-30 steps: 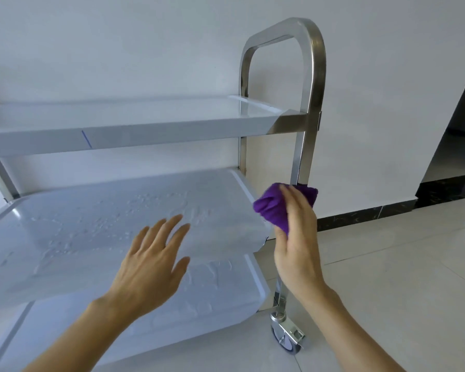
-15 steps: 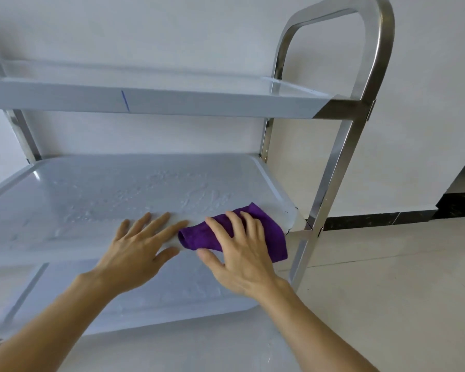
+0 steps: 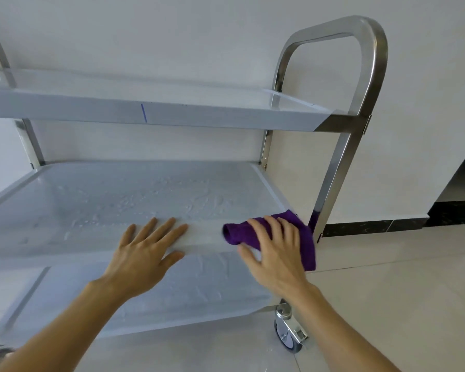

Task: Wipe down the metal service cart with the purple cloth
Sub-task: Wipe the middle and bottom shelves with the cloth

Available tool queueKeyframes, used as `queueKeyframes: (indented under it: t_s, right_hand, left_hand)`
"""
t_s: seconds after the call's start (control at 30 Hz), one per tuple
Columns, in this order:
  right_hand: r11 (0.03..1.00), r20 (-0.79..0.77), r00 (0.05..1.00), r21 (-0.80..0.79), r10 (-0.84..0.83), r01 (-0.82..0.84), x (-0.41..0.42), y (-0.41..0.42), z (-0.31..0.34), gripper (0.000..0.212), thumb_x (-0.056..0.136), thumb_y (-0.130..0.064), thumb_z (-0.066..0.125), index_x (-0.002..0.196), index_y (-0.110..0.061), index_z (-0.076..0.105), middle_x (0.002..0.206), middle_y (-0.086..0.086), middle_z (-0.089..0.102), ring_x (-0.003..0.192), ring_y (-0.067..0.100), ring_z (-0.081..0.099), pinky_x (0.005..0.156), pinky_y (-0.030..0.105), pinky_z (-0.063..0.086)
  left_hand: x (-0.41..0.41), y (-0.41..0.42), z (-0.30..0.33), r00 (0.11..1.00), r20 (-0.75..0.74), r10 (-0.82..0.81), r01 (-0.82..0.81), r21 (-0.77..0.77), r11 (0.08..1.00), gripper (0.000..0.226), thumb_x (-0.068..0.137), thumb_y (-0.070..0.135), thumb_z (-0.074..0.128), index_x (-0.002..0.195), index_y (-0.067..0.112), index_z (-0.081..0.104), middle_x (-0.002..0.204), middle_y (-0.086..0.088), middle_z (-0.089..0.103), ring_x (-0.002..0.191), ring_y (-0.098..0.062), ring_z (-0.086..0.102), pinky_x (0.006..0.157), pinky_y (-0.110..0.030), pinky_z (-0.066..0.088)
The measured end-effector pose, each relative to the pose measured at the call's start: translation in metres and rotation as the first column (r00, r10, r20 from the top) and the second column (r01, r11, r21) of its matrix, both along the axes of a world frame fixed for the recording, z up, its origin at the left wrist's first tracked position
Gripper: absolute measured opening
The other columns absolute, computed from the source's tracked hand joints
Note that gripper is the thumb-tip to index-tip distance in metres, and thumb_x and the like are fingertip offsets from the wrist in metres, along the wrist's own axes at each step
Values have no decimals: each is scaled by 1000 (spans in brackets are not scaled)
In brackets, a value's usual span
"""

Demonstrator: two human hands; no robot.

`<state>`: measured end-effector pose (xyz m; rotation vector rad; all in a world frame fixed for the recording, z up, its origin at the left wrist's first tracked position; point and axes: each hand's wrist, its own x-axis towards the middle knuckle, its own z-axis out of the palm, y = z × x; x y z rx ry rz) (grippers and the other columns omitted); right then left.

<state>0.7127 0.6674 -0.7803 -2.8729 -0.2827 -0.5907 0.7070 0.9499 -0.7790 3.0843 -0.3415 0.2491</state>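
Low in the frame, the left hand [image 3: 145,253] lies flat with fingers spread on the front edge of the cart's middle shelf [image 3: 113,200]. To its right, the right hand [image 3: 275,251] presses down, fingers straight and slightly apart, on the purple cloth [image 3: 305,238], which sits bunched at the shelf's front right corner, just beside the steel upright [image 3: 341,162]. Below, at lower right, a wheel [image 3: 287,336] rests on the tiled floor [image 3: 400,291]. Above and farther back, the top shelf [image 3: 172,114] crosses the upper frame before a white wall [image 3: 199,30].
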Motion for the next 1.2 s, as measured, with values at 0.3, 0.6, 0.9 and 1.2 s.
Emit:
queueKeyframes:
  t_s: [0.3,0.6,0.9,1.2]
  right_hand:
    - [795,-397,813,594,425,-125,14,37,33,55,98,-37,38,152,-35,27,159,-14,29,147,8,20,116,29,17]
    - [950,-376,921,235,-105,204,45,11,50,75,82,-70,59,135,-17,51,128,2,63,125,31,47,102,42,38]
    - [721,-406,890,678,205,143,42,1,56,11,88,-32,71,93,-22,72,91,-3,75,85,15,71,79,33,56]
    - [327,-29,882,934,470,-144,5,-30,57,16,90,-32,70,105,-27,67,100,6,76,93,26,73,79,35,58]
  left_hand:
    - [-8,-26,17,985,97,-141,169,-403,900,50,93,55,52,136,29,51,121,15,59,118,-8,50,117,-34,25]
    - [-4,-43,27,997,42,-57,71,-559,826,30,88,29,71,115,24,58,104,8,62,91,-13,55,83,-30,48]
    - [-2,-48,36,998,-29,-59,27,-635,772,43,83,18,74,123,29,61,94,14,60,100,-11,53,73,-12,38]
    - [-13,-21,57,877,-149,-457,-7,-954,299,23,75,19,78,96,12,71,89,-6,71,84,-15,63,80,-24,48]
